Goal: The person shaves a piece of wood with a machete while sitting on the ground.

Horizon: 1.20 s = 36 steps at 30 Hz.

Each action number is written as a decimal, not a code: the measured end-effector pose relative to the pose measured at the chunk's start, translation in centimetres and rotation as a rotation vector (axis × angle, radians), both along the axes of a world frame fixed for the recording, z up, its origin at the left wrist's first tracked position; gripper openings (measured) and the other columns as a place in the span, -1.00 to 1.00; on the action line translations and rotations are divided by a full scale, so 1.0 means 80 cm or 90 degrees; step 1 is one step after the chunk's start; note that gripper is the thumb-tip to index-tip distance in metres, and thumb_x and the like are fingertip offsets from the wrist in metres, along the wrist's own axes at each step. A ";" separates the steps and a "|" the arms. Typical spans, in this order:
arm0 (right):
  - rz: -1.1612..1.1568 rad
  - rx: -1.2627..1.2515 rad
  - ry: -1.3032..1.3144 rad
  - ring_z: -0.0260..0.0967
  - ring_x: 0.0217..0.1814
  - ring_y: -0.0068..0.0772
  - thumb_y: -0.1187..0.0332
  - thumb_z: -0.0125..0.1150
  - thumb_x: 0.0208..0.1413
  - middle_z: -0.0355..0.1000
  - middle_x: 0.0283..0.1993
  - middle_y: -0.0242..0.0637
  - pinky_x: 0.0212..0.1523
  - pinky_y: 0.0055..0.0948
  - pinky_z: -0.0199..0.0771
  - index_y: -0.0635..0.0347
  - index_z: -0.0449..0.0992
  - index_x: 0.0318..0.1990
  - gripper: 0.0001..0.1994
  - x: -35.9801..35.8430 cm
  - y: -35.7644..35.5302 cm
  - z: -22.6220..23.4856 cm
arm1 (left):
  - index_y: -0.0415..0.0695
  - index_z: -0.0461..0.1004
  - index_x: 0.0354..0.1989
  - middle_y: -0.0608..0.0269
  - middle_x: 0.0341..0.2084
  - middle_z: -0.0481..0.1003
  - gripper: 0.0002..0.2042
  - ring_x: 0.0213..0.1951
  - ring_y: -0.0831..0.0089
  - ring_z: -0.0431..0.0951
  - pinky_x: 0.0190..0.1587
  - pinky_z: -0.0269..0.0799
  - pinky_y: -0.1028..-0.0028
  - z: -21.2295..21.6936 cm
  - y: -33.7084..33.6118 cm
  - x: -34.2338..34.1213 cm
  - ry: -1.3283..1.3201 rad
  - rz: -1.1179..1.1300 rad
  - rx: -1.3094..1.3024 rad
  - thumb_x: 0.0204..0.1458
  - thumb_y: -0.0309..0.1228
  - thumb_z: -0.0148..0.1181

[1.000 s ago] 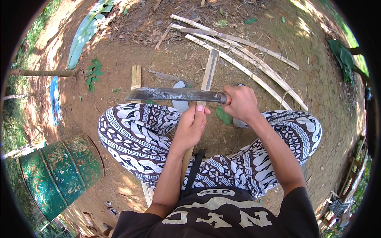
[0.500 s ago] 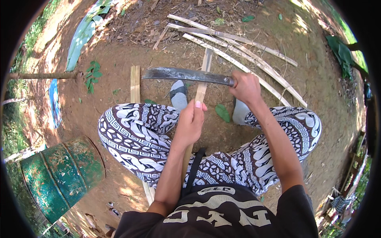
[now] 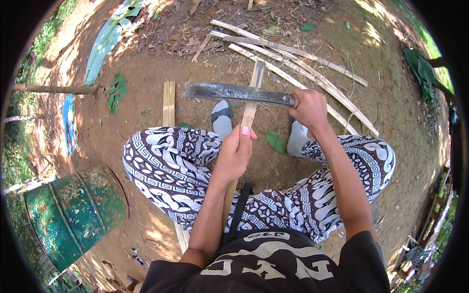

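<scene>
My left hand [image 3: 237, 150] is closed round a long, flat wooden strip [image 3: 250, 110], its thumb pressed along the upper face. The strip runs from my lap out past my feet, its lower part partly hidden by my forearm. In my right hand [image 3: 309, 108] is the handle of a machete [image 3: 229, 93], with fingers wrapped round it. Its dark, worn blade points left and lies across the strip, beyond my left hand. Whether the edge is biting into the wood I cannot tell.
Several pale split strips [image 3: 312, 73] lie on the dirt ahead and to the right. Two short strips [image 3: 169, 102] lie left of my foot. A rusty green drum [image 3: 78, 215] lies at the lower left. A thin pole [image 3: 53, 89] juts in from the left.
The machete and my right hand have shifted slightly to the right. My left hand still grips the strip in about the same place.
</scene>
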State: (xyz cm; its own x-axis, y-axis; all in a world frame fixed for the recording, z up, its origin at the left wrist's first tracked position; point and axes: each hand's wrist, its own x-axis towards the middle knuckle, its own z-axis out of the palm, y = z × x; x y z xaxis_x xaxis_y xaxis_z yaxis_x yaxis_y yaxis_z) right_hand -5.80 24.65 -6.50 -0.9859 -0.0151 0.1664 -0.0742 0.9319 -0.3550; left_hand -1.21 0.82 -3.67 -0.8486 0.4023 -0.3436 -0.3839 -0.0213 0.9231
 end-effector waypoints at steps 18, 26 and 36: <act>-0.239 -0.141 -0.187 0.52 -0.37 0.17 0.32 0.16 -0.02 0.49 -0.50 0.16 -0.22 -0.04 0.53 0.29 0.58 -0.40 -0.80 -0.007 0.000 0.020 | -0.18 0.36 -0.14 0.50 -0.67 0.19 -0.66 -0.77 0.74 0.13 -0.74 0.10 0.64 0.026 0.000 -0.001 -0.074 -0.050 -0.023 0.43 -0.19 -0.27; -0.293 -0.862 -0.395 0.08 -0.73 -0.63 0.21 0.25 0.17 0.14 -0.73 -0.50 -0.65 -0.48 0.17 0.34 0.54 -0.30 -0.71 0.014 -0.009 0.054 | -0.23 0.37 -0.04 0.41 -0.57 0.38 -0.66 -0.64 0.71 0.35 -0.60 0.29 0.67 0.038 -0.002 0.000 0.009 -0.061 -0.091 0.40 -0.18 -0.19; -0.170 -1.062 -0.435 -0.09 -0.83 -0.68 0.36 0.22 0.24 0.01 -0.75 -0.59 -0.74 -0.54 0.03 0.19 0.39 -0.21 -0.86 0.077 -0.107 0.080 | -0.32 0.42 -0.07 0.09 -0.45 0.56 -0.66 -0.45 0.29 0.57 -0.35 0.47 0.38 0.092 -0.070 0.032 0.590 0.044 -0.267 0.35 -0.22 -0.07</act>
